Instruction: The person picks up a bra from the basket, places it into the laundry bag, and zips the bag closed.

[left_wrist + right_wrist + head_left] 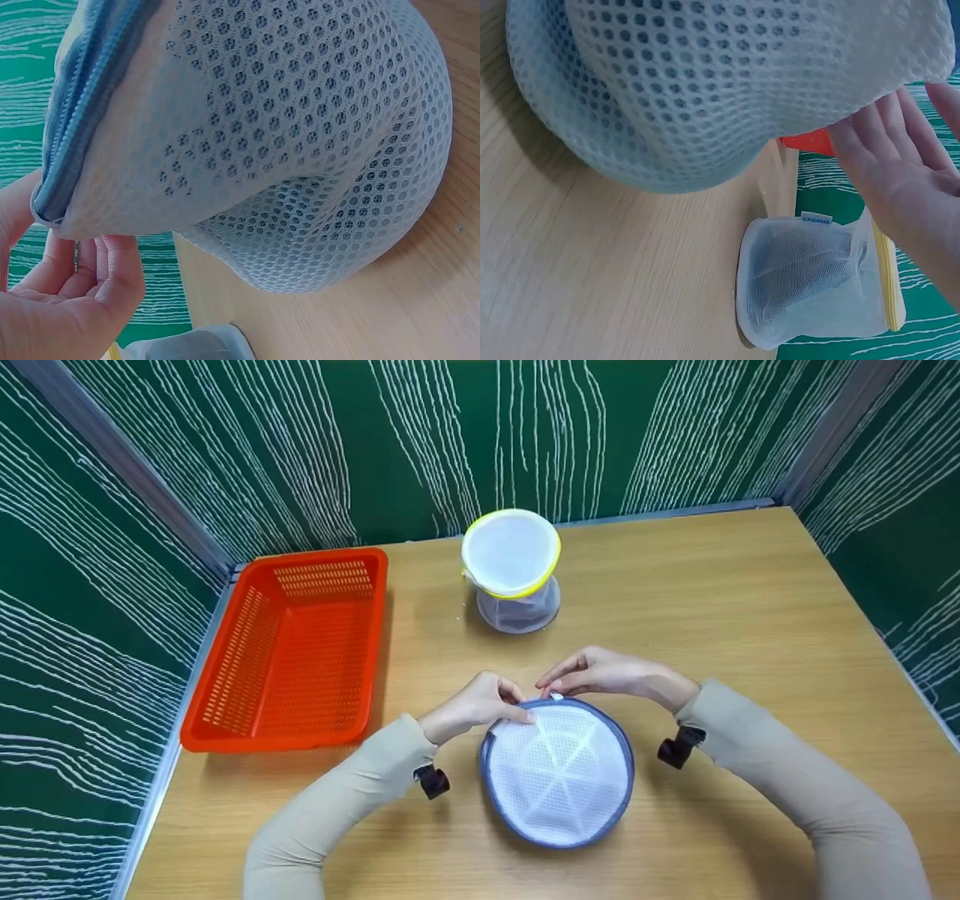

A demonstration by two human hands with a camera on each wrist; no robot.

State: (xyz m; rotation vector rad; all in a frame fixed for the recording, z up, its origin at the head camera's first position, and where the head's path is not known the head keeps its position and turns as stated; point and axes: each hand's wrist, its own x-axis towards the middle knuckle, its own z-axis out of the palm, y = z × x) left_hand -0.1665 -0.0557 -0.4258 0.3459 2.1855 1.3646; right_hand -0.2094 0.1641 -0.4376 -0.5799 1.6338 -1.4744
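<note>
A round white mesh laundry bag (559, 780) with a blue zipped rim stands on the table in front of me. At its far edge my left hand (484, 706) pinches the rim, thumb on the top panel and fingers underneath. The left wrist view shows the blue zipper (90, 105) running along the bag's edge to that hand. My right hand (604, 673) pinches the far rim beside a small white tab (556, 696). In the right wrist view, the mesh partly hides the fingertips of this hand (900, 165).
An orange-red plastic basket (358, 675) stands at the left of the wooden table. Behind the hands, a second mesh bag (517, 611) with a yellow rim stands upright near the back edge. Green panels with white streaks (480, 442) border the table.
</note>
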